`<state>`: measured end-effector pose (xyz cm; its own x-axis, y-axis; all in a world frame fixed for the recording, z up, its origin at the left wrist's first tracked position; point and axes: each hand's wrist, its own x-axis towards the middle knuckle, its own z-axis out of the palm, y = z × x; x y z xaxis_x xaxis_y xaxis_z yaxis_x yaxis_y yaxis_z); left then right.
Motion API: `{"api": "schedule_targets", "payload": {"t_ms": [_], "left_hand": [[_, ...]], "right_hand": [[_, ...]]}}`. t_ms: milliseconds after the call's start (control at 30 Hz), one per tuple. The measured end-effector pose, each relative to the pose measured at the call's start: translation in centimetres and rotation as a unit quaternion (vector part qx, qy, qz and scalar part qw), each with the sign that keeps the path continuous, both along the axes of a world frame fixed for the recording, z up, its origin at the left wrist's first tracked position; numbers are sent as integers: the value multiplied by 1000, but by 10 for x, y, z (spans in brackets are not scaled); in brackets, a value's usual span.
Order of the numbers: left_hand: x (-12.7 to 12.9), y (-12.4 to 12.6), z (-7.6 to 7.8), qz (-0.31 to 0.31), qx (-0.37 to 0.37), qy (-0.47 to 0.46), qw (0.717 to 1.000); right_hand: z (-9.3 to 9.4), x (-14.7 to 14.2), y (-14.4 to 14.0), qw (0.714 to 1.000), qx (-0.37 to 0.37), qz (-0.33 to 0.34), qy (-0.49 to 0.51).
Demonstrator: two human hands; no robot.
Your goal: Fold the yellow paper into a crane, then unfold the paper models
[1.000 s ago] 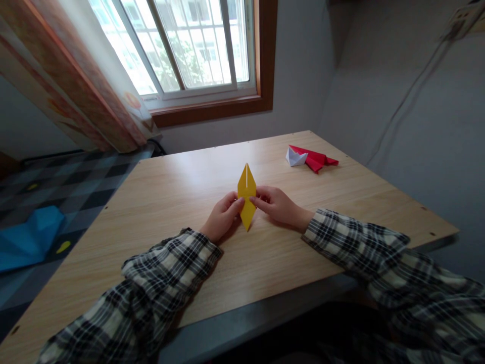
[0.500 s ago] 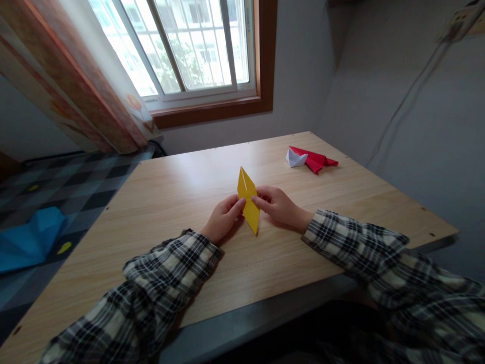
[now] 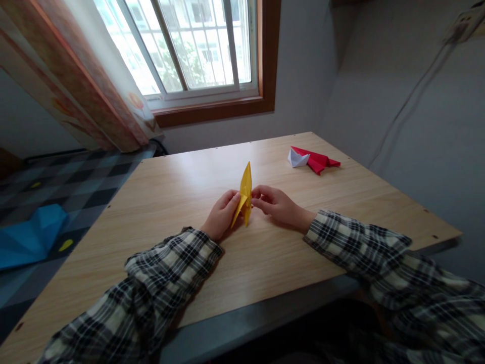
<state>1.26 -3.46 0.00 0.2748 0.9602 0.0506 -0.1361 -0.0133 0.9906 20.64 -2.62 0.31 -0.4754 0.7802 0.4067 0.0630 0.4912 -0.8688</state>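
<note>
A piece of yellow folded paper [image 3: 246, 183] stands upright above the table, its pointed tip up and two narrow flaps spread apart below. My left hand [image 3: 222, 215] pinches it from the left, thumb on the near face and the other fingers partly hidden behind. At the paper's right edge, my right hand [image 3: 278, 206] has its thumb and curled fingers closed in a pinch at about mid-height. How much of the paper lies between those fingertips is hard to make out.
On the wooden table [image 3: 182, 197], a white paper boat [image 3: 298, 158] sits against a red folded paper piece [image 3: 320, 161] at the far right. Left of the table, blue folded paper [image 3: 32, 235] lies on a checked cloth [image 3: 89, 174]. A window [image 3: 197, 50] is behind.
The yellow paper has turned from facing me flat to nearly edge-on, and its lower flaps now show apart. My right thumb has come off its front face to the right edge.
</note>
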Motion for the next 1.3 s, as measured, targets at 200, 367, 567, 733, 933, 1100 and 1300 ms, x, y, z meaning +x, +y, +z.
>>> {"api": "schedule_targets", "payload": {"t_ms": [200, 367, 567, 733, 933, 1100, 1300], "left_hand": [[1, -5, 6, -47, 10, 24, 999], [0, -1, -3, -75, 91, 24, 993], [0, 2, -7, -84, 66, 17, 994], [-1, 3, -4, -81, 40, 14, 996], [-2, 0, 1, -79, 56, 41, 994], [-3, 0, -2, -89, 71, 53, 992], [-4, 0, 1, -126, 112, 95, 981]], "right_hand": [[-1, -1, 1, 1000, -3, -5, -15], [-2, 0, 2, 999, -13, -30, -9], [1, -1, 0, 998, -16, -59, 0], [-2, -1, 2, 998, -22, -55, 12], [-6, -1, 2, 998, -37, -47, 7], [-3, -2, -1, 999, -17, -49, 12], [-2, -1, -1, 999, -13, -44, 0]]}}
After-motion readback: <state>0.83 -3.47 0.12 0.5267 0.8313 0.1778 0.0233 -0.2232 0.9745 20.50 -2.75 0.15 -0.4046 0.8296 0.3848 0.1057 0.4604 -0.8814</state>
